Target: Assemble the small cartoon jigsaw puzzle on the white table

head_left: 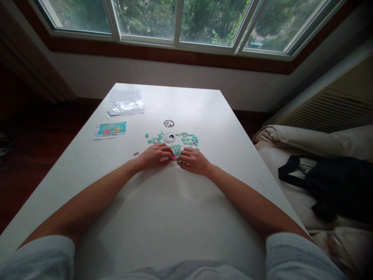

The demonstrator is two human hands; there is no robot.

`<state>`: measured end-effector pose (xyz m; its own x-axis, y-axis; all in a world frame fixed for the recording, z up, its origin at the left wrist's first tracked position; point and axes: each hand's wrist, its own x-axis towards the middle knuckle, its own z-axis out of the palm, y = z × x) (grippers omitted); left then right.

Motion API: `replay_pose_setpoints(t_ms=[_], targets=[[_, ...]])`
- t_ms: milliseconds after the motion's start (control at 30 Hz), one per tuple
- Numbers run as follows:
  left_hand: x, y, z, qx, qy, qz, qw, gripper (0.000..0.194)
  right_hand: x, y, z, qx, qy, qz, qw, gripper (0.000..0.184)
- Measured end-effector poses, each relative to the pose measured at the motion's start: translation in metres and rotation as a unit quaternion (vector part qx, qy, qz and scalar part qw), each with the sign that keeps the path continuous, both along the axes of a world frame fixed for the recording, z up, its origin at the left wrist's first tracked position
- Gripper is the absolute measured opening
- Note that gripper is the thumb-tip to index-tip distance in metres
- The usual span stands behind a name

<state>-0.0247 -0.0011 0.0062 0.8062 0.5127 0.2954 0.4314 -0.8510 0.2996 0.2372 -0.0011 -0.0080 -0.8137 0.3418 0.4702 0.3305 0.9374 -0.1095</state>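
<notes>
**Left hand (155, 156) and right hand (195, 160) meet at a small puzzle patch (176, 149)**

Both hands rest low on the near side of the patch, one to its left and one to its right, fingers curled inward with only a narrow gap between the fingertips. A bit of pink (175, 157) shows in that gap; whether either hand pinches it or merely touches it, I cannot tell. Coming from both sides would let small, flat pieces be steadied and pushed together, and it leaves the middle of the patch in sight.

Just nearer lie a few pale pieces (173, 164), partly under the fingers. Beyond the hands, a left scatter (149, 141) and a right scatter (192, 139) of mostly green pieces lie spread out, probably so that each can be seen and picked easily. Between them sits a silver disc (166, 137), with a dark-rimmed round thing (168, 123) farther off; perhaps they are table fittings.

Well to the left, a picture sheet (111, 130) lies face up, handy for a glance yet out of the arms' way. Past it, at the far left of the white table (163, 225), lies a clear plastic bag (126, 105), seemingly set aside there.
</notes>
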Motion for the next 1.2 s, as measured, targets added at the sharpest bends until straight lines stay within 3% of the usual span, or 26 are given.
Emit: replay_pose_setpoints(t_ms=[333,667,800,1000,1200], targets=[[-0.011,0.013,-0.009,-0.097,-0.093,0.009,0.991,0.017,-0.008,-0.004,-0.007,-0.065,-0.019,-0.005,0.998,0.022],[-0.01,0.01,-0.01,-0.08,-0.079,-0.017,0.994,0.025,-0.007,-0.005,0.002,-0.146,0.067,0.026,0.987,0.01],[-0.009,0.009,-0.009,-0.079,-0.077,-0.041,0.993,0.024,-0.005,-0.004,0.003,-0.113,0.064,0.022,0.991,0.013],[-0.009,0.01,-0.007,-0.1,-0.092,-0.027,0.99,0.02,-0.006,-0.005,0.003,-0.036,0.017,0.005,0.999,0.017],[-0.008,0.01,-0.007,-0.121,-0.117,-0.026,0.985,0.017,-0.007,-0.005,0.003,-0.009,-0.009,0.01,1.0,0.017]])
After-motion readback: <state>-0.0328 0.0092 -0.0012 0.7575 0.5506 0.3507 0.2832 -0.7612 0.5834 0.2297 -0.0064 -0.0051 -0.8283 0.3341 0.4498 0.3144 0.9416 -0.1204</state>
